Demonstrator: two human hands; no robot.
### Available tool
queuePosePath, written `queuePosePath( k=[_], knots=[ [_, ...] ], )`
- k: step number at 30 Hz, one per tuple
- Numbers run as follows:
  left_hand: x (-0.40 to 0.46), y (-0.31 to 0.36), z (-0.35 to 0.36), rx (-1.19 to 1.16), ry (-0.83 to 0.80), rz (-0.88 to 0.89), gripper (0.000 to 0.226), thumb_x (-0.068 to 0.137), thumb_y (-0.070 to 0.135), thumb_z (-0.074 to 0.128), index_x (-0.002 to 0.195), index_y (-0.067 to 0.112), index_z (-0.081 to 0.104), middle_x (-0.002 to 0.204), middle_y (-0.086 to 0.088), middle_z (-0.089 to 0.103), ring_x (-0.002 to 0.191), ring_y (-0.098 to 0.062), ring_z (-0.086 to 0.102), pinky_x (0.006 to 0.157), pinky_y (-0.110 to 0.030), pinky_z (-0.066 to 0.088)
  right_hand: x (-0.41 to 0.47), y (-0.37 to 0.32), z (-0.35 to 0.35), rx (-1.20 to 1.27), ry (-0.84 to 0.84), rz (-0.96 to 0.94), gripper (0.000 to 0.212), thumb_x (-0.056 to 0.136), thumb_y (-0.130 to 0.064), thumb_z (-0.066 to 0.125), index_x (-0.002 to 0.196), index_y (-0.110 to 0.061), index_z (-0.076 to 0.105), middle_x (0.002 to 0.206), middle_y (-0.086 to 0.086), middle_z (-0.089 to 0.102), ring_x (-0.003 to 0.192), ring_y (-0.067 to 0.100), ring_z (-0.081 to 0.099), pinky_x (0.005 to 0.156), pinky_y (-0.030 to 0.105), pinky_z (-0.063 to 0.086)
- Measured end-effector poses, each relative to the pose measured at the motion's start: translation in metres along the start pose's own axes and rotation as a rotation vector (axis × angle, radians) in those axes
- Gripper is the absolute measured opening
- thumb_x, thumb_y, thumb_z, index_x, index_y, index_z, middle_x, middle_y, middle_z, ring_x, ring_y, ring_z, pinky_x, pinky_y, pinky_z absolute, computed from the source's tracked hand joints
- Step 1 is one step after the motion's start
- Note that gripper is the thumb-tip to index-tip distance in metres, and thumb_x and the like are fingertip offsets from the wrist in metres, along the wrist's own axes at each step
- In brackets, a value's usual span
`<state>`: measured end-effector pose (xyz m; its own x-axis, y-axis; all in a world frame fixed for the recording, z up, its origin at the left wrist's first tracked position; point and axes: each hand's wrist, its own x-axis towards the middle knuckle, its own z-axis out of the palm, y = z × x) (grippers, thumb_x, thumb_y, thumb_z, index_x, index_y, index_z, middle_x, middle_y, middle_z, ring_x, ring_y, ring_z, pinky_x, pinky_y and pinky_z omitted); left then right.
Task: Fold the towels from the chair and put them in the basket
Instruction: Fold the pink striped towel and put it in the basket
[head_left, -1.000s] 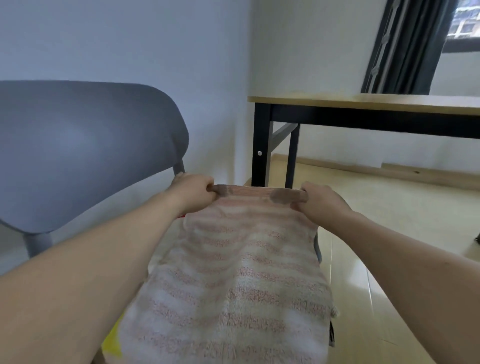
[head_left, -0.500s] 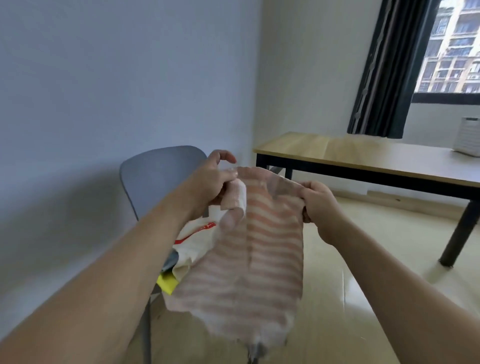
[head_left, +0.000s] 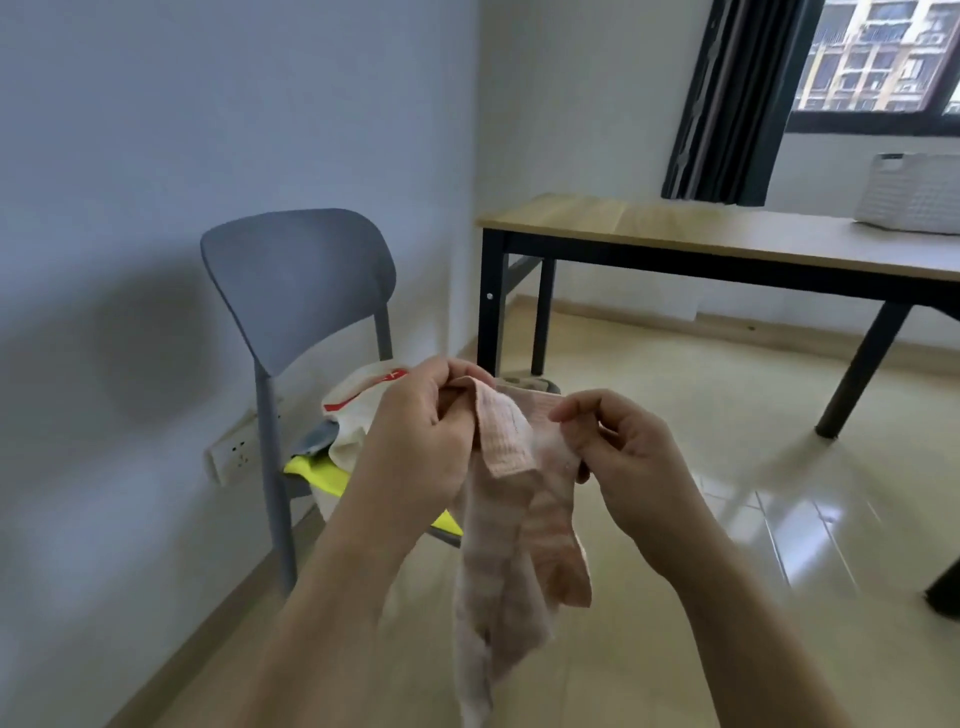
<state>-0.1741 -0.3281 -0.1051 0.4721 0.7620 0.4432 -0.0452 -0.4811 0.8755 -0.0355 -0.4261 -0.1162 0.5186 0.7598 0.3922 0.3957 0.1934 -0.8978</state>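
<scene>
- Holding the pink striped towel (head_left: 519, 499) up in mid-air, you've got its top edge gathered between both hands, and the rest hangs down in a loose, twisted strip below your fingers.
- Your left hand (head_left: 421, 436) has its fingers curled round the upper left corner, with the cloth bunched against the palm; that grip looks like the anchor while the other side gets sorted.
- Your right hand (head_left: 618, 452) pinches the opposite edge between thumb and fingertips, the fingers bent in close and narrow, just beside the left hand; a light pinch like that lets you feel along the hem for the corner.
- The two hands sit almost touching, so the towel is doubled lengthwise between them; I'd judge you're in the middle of a fold, matching edges before halving it.
- Behind your left fingers, the grey chair (head_left: 296, 280) carries the remaining pile (head_left: 358, 415): a white cloth with red marking and something yellow beneath.
- Far beyond your right fingertips, the white basket (head_left: 909, 195) stands on the wooden table (head_left: 675, 228), well apart from the towel, so a carry across comes once this fold is tidy.
- The hanging tail is twisted; it may need a shake flat.
</scene>
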Motion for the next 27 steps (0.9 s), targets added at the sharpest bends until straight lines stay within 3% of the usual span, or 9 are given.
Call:
queuePosePath(
  k=[5, 9, 11, 13, 16, 20, 22, 24, 27],
  knots=[
    [-0.001, -0.011, 0.005, 0.166, -0.028, 0.016, 0.024, 0.092, 0.016, 0.059, 0.069, 0.023, 0.062, 0.061, 0.008, 0.065, 0.062, -0.007, 0.060, 0.065, -0.026, 0.046, -0.001, 0.009, -0.011, 0.007, 0.047, 0.104, 0.037, 0.093, 0.009, 0.040, 0.078, -0.010, 0.067, 0.073, 0.009, 0.059, 0.064, 0.019, 0.050, 0.059, 0.030, 0.045],
    [0.001, -0.019, 0.010, 0.389, 0.079, 0.032, 0.022, 0.086, 0.025, 0.065, 0.066, 0.032, 0.060, 0.095, 0.011, 0.049, 0.105, -0.015, 0.048, 0.095, -0.031, 0.039, -0.002, 0.012, -0.016, 0.032, 0.019, 0.165, 0.032, 0.090, 0.007, 0.042, 0.083, -0.009, 0.069, 0.077, 0.006, 0.062, 0.063, 0.013, 0.055, 0.062, 0.028, 0.050],
    [0.000, -0.016, 0.013, 0.414, 0.035, 0.066, 0.021, 0.086, 0.022, 0.065, 0.067, 0.027, 0.059, 0.103, 0.011, 0.046, 0.112, -0.011, 0.041, 0.098, -0.025, 0.033, -0.005, 0.013, -0.019, 0.048, -0.071, 0.190, 0.022, 0.082, -0.012, 0.050, 0.093, -0.011, 0.069, 0.085, 0.006, 0.066, 0.067, 0.009, 0.058, 0.065, 0.026, 0.052],
    [0.001, -0.016, 0.015, 0.443, -0.010, 0.123, 0.021, 0.086, 0.020, 0.064, 0.066, 0.022, 0.057, 0.090, 0.008, 0.054, 0.100, -0.013, 0.048, 0.090, -0.030, 0.041, -0.009, 0.013, -0.022, -0.058, -0.172, 0.177, 0.031, 0.073, -0.027, 0.054, 0.101, -0.020, 0.067, 0.093, 0.004, 0.066, 0.075, 0.012, 0.061, 0.071, 0.026, 0.055],
    [0.000, -0.021, 0.017, 0.430, 0.008, 0.145, 0.019, 0.086, 0.021, 0.065, 0.069, 0.025, 0.057, 0.068, 0.008, 0.057, 0.077, -0.014, 0.054, 0.073, -0.036, 0.048, -0.014, 0.013, -0.022, -0.226, -0.199, 0.084, 0.029, 0.072, -0.033, 0.062, 0.101, -0.028, 0.063, 0.095, -0.002, 0.062, 0.081, 0.010, 0.060, 0.072, 0.021, 0.054],
    [-0.006, -0.022, 0.023, 0.531, 0.043, 0.137, 0.015, 0.085, 0.031, 0.067, 0.071, 0.031, 0.062, 0.065, 0.013, 0.061, 0.086, -0.012, 0.055, 0.093, -0.031, 0.026, -0.015, 0.021, -0.023, -0.391, -0.181, 0.008, 0.037, 0.069, -0.041, 0.079, 0.100, -0.029, 0.061, 0.095, -0.011, 0.058, 0.082, 0.001, 0.054, 0.068, 0.009, 0.044],
    [-0.007, -0.021, 0.024, 0.474, 0.017, 0.100, 0.015, 0.086, 0.033, 0.066, 0.071, 0.030, 0.064, 0.065, 0.012, 0.063, 0.089, -0.011, 0.056, 0.097, -0.035, 0.028, -0.016, 0.025, -0.024, -0.427, -0.156, -0.017, 0.039, 0.065, -0.046, 0.076, 0.096, -0.027, 0.063, 0.089, -0.011, 0.058, 0.078, -0.001, 0.054, 0.066, 0.007, 0.041],
    [-0.010, -0.019, 0.025, 0.438, -0.010, 0.095, 0.015, 0.086, 0.034, 0.066, 0.072, 0.032, 0.064, 0.066, 0.012, 0.064, 0.091, -0.002, 0.052, 0.096, -0.036, 0.030, -0.016, 0.028, -0.024, -0.447, -0.093, -0.056, 0.023, 0.071, -0.035, 0.078, 0.085, -0.023, 0.064, 0.079, -0.010, 0.057, 0.069, -0.001, 0.052, 0.062, 0.007, 0.038],
    [-0.013, -0.019, 0.029, 0.481, -0.073, 0.096, 0.015, 0.087, 0.041, 0.064, 0.074, 0.034, 0.066, 0.069, 0.013, 0.063, 0.095, 0.015, 0.037, 0.083, -0.024, 0.016, -0.017, 0.031, -0.027, -0.501, -0.042, -0.084, 0.012, 0.081, -0.019, 0.071, 0.073, -0.020, 0.063, 0.069, -0.005, 0.055, 0.062, 0.004, 0.046, 0.057, 0.013, 0.036]
  ],
)
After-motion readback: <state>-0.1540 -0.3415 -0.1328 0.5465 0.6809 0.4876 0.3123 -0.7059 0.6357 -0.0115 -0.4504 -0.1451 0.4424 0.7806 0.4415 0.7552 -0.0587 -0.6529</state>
